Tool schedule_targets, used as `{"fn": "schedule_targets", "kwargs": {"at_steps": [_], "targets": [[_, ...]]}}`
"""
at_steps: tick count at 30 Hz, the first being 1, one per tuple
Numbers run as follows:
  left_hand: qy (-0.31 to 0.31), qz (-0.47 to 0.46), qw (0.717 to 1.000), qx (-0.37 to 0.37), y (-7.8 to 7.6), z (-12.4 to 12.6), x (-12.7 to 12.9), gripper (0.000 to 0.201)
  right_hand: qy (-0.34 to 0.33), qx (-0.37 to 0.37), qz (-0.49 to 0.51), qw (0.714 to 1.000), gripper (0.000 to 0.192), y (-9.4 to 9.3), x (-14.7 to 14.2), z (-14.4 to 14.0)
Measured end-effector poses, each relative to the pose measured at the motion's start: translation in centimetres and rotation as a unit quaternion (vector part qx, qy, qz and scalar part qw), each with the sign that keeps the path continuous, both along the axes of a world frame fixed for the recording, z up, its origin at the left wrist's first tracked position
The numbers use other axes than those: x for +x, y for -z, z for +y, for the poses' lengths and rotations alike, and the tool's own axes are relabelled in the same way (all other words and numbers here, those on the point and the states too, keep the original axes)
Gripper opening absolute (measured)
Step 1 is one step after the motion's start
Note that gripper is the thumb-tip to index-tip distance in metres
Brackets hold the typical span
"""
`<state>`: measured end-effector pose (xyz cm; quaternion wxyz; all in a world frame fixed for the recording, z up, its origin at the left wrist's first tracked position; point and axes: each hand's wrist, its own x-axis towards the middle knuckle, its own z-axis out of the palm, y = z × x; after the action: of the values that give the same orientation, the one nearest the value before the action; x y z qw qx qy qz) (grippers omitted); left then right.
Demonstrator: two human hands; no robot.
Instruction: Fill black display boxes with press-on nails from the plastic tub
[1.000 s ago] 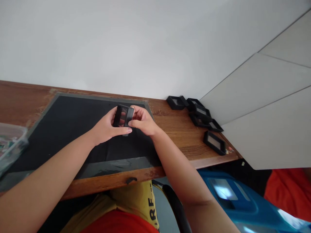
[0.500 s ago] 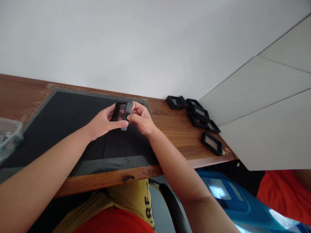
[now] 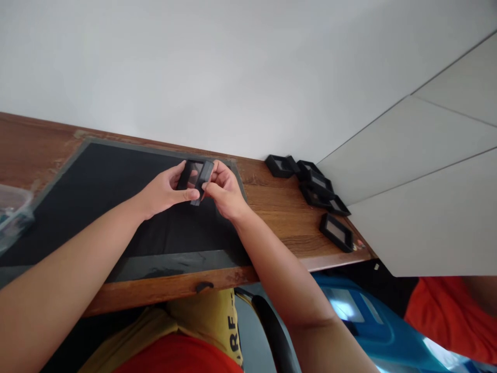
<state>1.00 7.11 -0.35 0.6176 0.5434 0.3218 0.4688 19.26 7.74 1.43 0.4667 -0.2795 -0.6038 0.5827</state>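
Over the blk mat (image 3: 116, 207), nr its far edge, blk frame (image 3: 204, 175) w/ clear window is held betw. both hands, tilted. L hand (image 3: 165, 192) grasps its L side, thumb at near end; R hand (image 3: 225, 190) pinches R edge, thumb in front. On wood table (image 3: 277, 215) to R: more blk frames (image 3: 317, 181), some overlapping. Far L: clear bin (image 3: 28, 199), contents blurred.
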Motion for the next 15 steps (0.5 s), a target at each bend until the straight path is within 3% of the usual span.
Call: {"fn": "schedule_targets", "kwargs": {"at_steps": [4, 15], "targets": [[0.022, -0.012, 1.000, 0.007, -0.24, 0.15, -0.42, 0.086, -0.001, -0.007, 0.001, 1.000, 0.046, -0.01, -0.38, -0.36], [-0.006, 0.014, 1.000, -0.005, 0.19, 0.27, -0.33, 0.070, 0.004, -0.004, -0.021, 1.000, 0.042, 0.14, -0.38, -0.38]]}}
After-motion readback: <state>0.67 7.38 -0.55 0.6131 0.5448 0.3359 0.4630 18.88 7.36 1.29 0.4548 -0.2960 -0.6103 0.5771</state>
